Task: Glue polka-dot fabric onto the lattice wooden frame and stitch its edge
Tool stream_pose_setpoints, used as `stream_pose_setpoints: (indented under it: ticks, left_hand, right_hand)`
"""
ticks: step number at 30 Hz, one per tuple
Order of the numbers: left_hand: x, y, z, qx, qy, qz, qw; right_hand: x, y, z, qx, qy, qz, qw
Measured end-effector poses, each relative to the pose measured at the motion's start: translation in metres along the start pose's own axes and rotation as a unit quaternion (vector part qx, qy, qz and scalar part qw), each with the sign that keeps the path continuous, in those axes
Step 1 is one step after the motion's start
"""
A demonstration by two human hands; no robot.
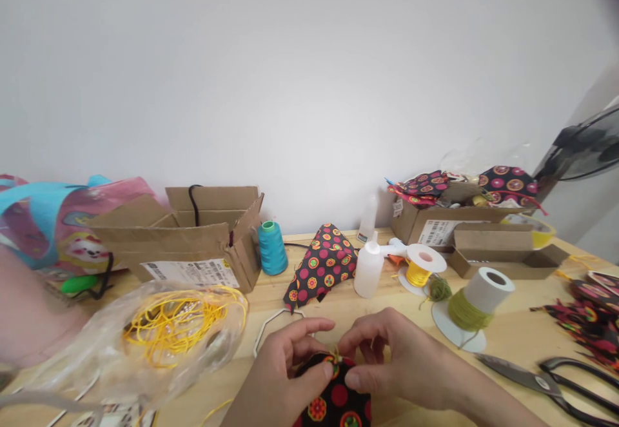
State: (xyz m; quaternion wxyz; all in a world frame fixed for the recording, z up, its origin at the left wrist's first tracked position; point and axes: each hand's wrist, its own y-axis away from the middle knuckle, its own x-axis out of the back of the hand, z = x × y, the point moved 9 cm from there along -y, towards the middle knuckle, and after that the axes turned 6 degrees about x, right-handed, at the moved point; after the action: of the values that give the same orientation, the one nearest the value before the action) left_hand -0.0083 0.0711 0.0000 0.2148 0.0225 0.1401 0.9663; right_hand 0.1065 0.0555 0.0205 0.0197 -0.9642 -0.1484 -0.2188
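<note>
A black fabric piece (338, 395) with red and orange round patterns lies low in the middle of the view. My left hand (294, 369) is closed on its left side, thumb on top. At the top edge of the fabric, my right hand (387, 362) pinches with thumb and fingers around a small olive-green thread tuft (337, 356); the fingertips partly hide what they hold. Beyond the hands rests a folded piece of similar patterned cloth (324, 262). A white frame (264, 333) lies partly behind my left hand.
Left: cardboard box (193, 246), blue thread cone (273, 249), plastic bag of yellow cord (178, 324). Right: white squeeze bottle (369, 272), yellow spool (418, 266), green spool (471, 311), black-handled scissors (546, 382), small open box (507, 253), fabric scraps (590, 324).
</note>
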Motion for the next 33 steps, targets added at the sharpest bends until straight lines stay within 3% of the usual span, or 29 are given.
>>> stream_pose_setpoints:
  ticks: [11, 17, 22, 33]
  left_hand:
    - [-0.004, 0.0, -0.003, 0.002, 0.037, -0.04, 0.999]
    - [-0.003, -0.005, -0.009, 0.007, 0.0, -0.019, 1.0]
    - [-0.005, -0.006, -0.013, 0.024, 0.006, -0.013, 1.0]
    - [-0.006, -0.001, -0.007, 0.035, -0.001, 0.007, 0.999]
  right_hand:
    - [0.002, 0.0, -0.001, -0.008, 0.011, -0.012, 1.0]
    - [0.006, -0.003, -0.012, 0.015, 0.004, 0.07, 0.997]
    - [0.007, 0.0, -0.018, 0.055, 0.07, 0.119, 0.989]
    - [0.005, -0.003, -0.013, 0.04, 0.091, 0.095, 0.99]
